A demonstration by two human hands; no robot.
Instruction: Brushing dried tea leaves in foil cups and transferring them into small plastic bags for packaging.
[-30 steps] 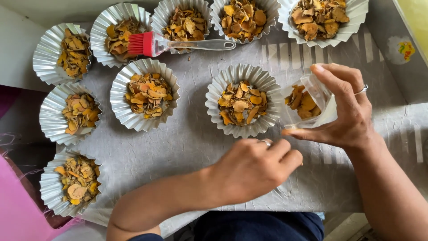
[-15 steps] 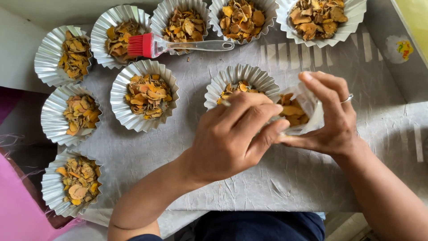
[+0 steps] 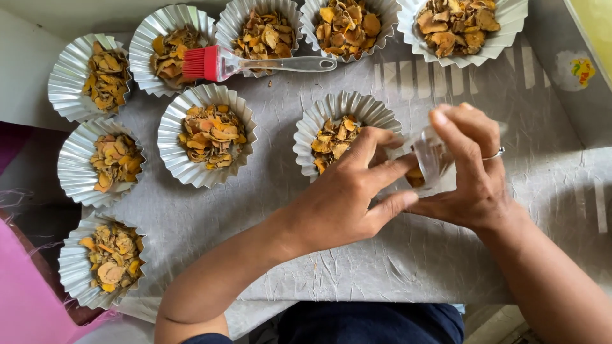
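Note:
My right hand [image 3: 475, 172] grips a small clear plastic cup [image 3: 432, 159], tilted to the left, with a few orange dried slices inside. My left hand [image 3: 350, 197] reaches across from the lower left. Its fingers are spread, and the tips touch the cup's mouth. Whether they pinch any slices is hidden. Just left of both hands is a pleated foil cup [image 3: 319, 121] holding orange-brown dried slices, partly covered by my left fingers. There is a ring on my right hand.
Several more foil cups of dried slices stand on the crinkled grey sheet [image 3: 395, 267], along the back and down the left side. A red-bristled brush with a clear handle [image 3: 255, 64] lies across two back cups. Pink fabric [image 3: 25, 293] is at the lower left.
My left hand moved up from the table's front, passed over the middle foil cup, and now has its fingers at the clear cup. My right hand brought the cup slightly lower and tilted it.

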